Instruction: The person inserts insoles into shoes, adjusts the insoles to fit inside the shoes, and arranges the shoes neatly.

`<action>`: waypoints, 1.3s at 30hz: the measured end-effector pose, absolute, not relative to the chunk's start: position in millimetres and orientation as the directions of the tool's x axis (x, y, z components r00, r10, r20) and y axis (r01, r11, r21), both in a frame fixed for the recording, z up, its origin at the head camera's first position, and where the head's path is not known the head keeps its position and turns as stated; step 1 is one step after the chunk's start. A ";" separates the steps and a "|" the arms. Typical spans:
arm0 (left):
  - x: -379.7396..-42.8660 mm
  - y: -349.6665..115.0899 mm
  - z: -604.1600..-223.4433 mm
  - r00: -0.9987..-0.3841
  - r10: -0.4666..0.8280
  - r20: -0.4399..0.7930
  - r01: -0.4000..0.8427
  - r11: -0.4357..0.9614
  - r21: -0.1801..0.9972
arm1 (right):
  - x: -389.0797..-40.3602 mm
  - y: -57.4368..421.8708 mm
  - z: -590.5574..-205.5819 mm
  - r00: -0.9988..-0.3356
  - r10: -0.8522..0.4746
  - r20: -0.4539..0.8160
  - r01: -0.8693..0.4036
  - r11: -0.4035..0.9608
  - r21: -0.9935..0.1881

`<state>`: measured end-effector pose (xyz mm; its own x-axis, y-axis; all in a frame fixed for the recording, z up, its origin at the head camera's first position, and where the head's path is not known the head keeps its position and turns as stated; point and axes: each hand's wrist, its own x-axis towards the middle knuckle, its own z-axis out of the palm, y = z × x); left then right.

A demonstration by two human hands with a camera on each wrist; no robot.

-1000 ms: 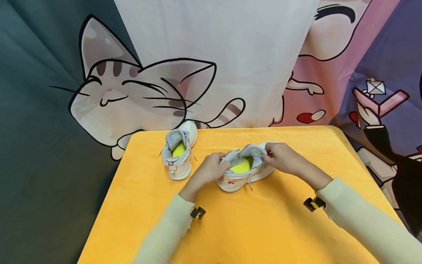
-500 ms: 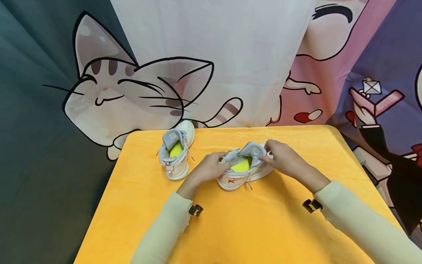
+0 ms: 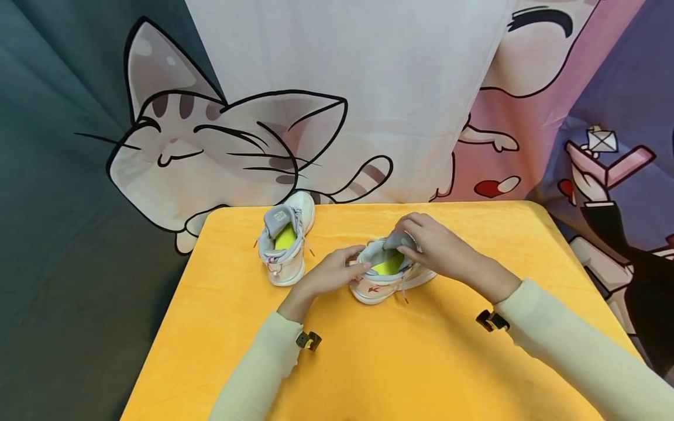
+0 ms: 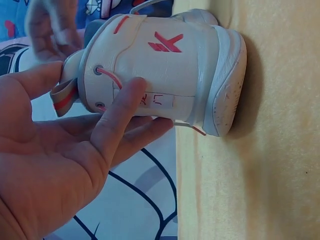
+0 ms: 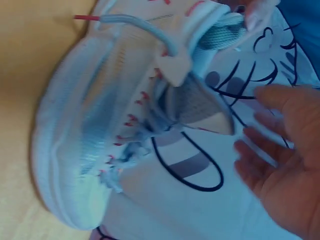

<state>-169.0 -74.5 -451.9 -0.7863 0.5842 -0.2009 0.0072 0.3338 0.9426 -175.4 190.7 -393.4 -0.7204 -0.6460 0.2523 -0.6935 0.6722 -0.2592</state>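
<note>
A white and pale pink sneaker (image 3: 374, 290) with a red logo and a lime insole (image 3: 388, 264) stands on the table, toe to the right. My left hand (image 3: 334, 271) holds its heel. In the left wrist view, the fingers (image 4: 117, 117) lie on the heel's outside and the thumb is up by the collar and striped pull tab (image 4: 64, 97). My right hand (image 3: 439, 244) is over the grey tongue (image 3: 396, 240). In the right wrist view, its loosely bent fingers (image 5: 257, 150) are apart from the tongue. Grey laces (image 5: 135, 147) run down the front.
The matching sneaker (image 3: 286, 270) stands to the left on the yellow-covered table (image 3: 400, 362), toe pointing to the back edge. Behind the table hangs a cloth backdrop (image 3: 400, 76) with cartoon prints. Small black devices (image 3: 308, 340) sit at both cuffs.
My right hand has moved left and up, from beside the tongue to over it. My left hand stays at the heel, and the sneaker has hardly shifted.
</note>
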 end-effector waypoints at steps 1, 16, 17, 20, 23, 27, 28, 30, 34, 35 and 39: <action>-169.1 -75.0 -452.3 -0.781 0.592 -0.197 0.013 0.331 0.944 | -175.9 188.5 -389.3 -0.701 -0.674 0.232 -0.712 0.645 -0.278; -172.5 -77.1 -447.8 -0.743 0.640 -0.195 -0.016 0.274 0.961 | -233.7 125.9 -311.7 -0.301 -0.629 -0.717 -0.554 0.727 -0.405; -172.6 -77.0 -447.8 -0.741 0.642 -0.200 -0.020 0.276 0.961 | -238.2 119.7 -311.3 -0.275 -0.594 -0.756 -0.509 0.757 -0.410; -172.8 -76.1 -447.0 -0.738 0.640 -0.215 -0.023 0.294 0.956 | -246.9 104.0 -314.0 -0.226 -0.483 -0.846 -0.339 0.853 -0.396; -173.2 -74.8 -445.7 -0.744 0.630 -0.223 -0.026 0.307 0.951 | -250.2 93.3 -320.0 -0.202 -0.383 -0.901 -0.193 0.918 -0.347; -173.8 -73.3 -444.9 -0.744 0.628 -0.228 -0.029 0.311 0.950 | -250.4 86.1 -333.3 -0.175 -0.332 -0.927 -0.150 0.939 -0.308; -174.0 -73.1 -444.9 -0.744 0.626 -0.231 -0.033 0.312 0.950 | -250.3 85.2 -337.4 -0.166 -0.328 -0.930 -0.143 0.941 -0.306; -173.9 -73.0 -444.9 -0.745 0.622 -0.240 -0.038 0.320 0.947 | -250.1 84.3 -345.4 -0.137 -0.315 -0.939 -0.138 0.945 -0.297; -174.6 -72.8 -445.2 -0.742 0.623 -0.248 -0.048 0.320 0.946 | -250.9 85.2 -359.6 -0.085 -0.292 -0.953 -0.133 0.951 -0.280; -174.8 -72.8 -445.1 -0.741 0.624 -0.247 -0.048 0.318 0.947 | -251.3 85.5 -362.5 -0.076 -0.285 -0.956 -0.133 0.953 -0.273; -175.0 -73.3 -443.9 -0.740 0.626 -0.246 -0.053 0.311 0.949 | -251.7 85.7 -370.9 -0.107 -0.263 -0.959 -0.142 0.959 -0.247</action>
<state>-175.0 -73.3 -443.9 -0.7404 0.6255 -0.2462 -0.0530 0.3107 0.9490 -251.7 85.7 -370.9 -0.1067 -0.2628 -0.9589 -0.1424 0.9585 -0.2468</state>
